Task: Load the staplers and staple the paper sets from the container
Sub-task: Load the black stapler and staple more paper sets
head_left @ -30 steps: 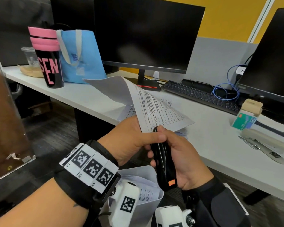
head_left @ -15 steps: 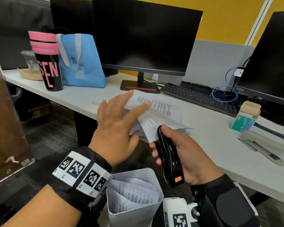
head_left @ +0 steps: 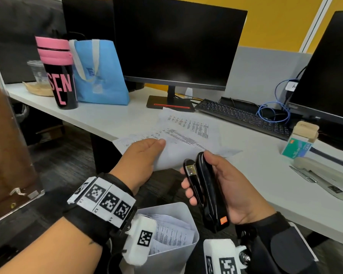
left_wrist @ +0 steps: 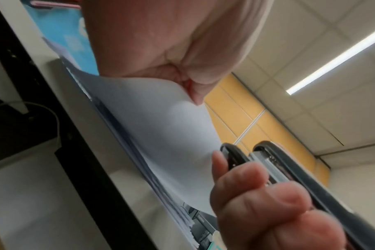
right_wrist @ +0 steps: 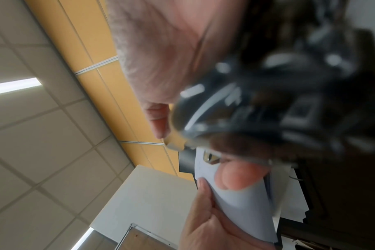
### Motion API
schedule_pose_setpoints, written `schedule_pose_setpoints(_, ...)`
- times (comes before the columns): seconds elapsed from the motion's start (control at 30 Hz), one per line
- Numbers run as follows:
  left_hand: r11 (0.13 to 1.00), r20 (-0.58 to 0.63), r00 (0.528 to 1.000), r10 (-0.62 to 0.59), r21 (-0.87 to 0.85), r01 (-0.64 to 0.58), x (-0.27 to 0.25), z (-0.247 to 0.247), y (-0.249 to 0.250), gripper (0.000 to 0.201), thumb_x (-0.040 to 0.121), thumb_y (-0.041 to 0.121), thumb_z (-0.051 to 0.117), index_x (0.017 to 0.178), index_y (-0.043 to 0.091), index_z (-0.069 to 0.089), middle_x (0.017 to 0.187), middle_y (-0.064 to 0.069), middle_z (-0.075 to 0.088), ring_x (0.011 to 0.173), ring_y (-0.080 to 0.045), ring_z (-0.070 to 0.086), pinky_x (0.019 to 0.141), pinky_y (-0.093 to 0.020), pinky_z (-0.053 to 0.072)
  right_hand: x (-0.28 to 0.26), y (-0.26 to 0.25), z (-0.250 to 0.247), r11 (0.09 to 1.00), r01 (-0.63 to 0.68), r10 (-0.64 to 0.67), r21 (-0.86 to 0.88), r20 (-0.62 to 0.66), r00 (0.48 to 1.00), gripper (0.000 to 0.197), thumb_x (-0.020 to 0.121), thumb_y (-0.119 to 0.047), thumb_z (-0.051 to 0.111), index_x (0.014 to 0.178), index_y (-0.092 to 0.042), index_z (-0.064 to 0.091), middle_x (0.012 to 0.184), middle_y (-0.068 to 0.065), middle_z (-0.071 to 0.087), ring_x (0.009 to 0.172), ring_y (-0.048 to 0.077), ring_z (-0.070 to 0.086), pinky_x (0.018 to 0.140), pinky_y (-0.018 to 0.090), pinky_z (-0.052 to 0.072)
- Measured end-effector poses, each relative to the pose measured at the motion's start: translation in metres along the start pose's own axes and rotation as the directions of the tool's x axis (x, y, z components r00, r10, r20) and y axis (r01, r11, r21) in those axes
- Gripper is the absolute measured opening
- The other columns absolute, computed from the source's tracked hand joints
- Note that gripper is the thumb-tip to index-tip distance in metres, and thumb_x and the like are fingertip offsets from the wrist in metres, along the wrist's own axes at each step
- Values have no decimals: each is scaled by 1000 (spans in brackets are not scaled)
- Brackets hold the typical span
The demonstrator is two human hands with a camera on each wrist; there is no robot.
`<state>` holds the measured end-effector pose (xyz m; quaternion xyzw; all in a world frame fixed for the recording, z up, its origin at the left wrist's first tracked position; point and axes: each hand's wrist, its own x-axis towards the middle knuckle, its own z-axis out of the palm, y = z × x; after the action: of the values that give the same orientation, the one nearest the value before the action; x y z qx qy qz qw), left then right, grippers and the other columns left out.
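1. My left hand (head_left: 139, 159) pinches the near edge of the paper set (head_left: 186, 135), which overhangs the worktop (head_left: 111, 117) edge.
2. My right hand (head_left: 226, 186) grips the black stapler (head_left: 204, 186) just beside that edge, its mouth apart.
3. The container (head_left: 178, 254) sits below both hands.
4. Half a second ago the left hand hovered spread above the sheets; now it grips them.

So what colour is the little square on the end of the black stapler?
Orange, on the black stapler; the head view shows it best.
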<state>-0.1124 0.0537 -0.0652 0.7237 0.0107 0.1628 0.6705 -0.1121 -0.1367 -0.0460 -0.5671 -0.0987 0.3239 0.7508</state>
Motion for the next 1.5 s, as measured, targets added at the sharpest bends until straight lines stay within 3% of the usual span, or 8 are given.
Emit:
schedule_pose_setpoints(0.17,998,-2,999,-41,-46,40,0,2,-1,39,83,45,56,87,9,72,101,-19,72,103,-42,63,99,-58,45,1,2,2,1000,-19,19,12,-2,1000,65,79,-53,51,107,6,62,77,19,62,61,24,59,53,29,53)
schedule_pose_setpoints(0.33,963,167,977,129,215,-164,-3,0,-4,18,92,10,63,79,21,69,77,4,70,73,-11,62,77,-29,48,1,3,2,998,-56,56,37,-20,998,64,79,-53,52,105,5,62,75,18,62,60,24,59,52,28,53)
schedule_pose_setpoints(0.43,784,215,910,354,462,-415,-6,-2,-8,45,79,-9,62,81,35,72,82,18,67,85,0,58,80,-10,42,2,4,1,995,-73,76,64,-49,996,65,76,-54,56,103,5,62,75,19,62,60,25,59,52,29,53)
schedule_pose_setpoints(0.5,658,184,823,538,518,-546,-7,-4,-14,44,73,-14,65,82,27,75,87,17,70,90,-5,59,83,-14,44,3,5,1,994,-82,87,75,-70,994,66,73,-55,58,100,5,63,76,20,63,60,25,60,53,30,54)
schedule_pose_setpoints(0.7,577,166,697,697,448,-683,-5,-2,-22,35,62,-23,60,67,10,73,88,10,74,89,-6,61,84,-20,48,5,7,0,993,-98,105,70,-107,989,63,71,-57,59,75,5,70,79,19,64,62,25,61,55,30,56)
schedule_pose_setpoints(1.0,631,122,714,690,382,-675,-5,1,-28,34,65,-22,65,64,11,71,88,11,74,88,-7,67,98,-19,43,9,11,4,988,-70,95,136,-186,978,52,68,-47,67,88,1,65,74,13,65,58,22,62,48,28,53)
schedule_pose_setpoints(1.17,686,84,740,667,320,-654,-6,2,-32,32,70,-12,63,64,19,68,89,10,75,91,-1,68,108,-34,40,11,17,5,986,-29,65,165,-217,974,48,66,-42,71,85,2,64,68,14,62,54,19,59,44,25,49)
schedule_pose_setpoints(1.5,747,97,830,549,387,-540,-5,-1,-32,27,83,8,64,95,32,69,101,20,72,109,2,62,120,-45,24,17,21,10,989,26,10,148,-234,972,44,69,-42,69,86,-2,65,68,12,62,55,18,57,44,26,48)
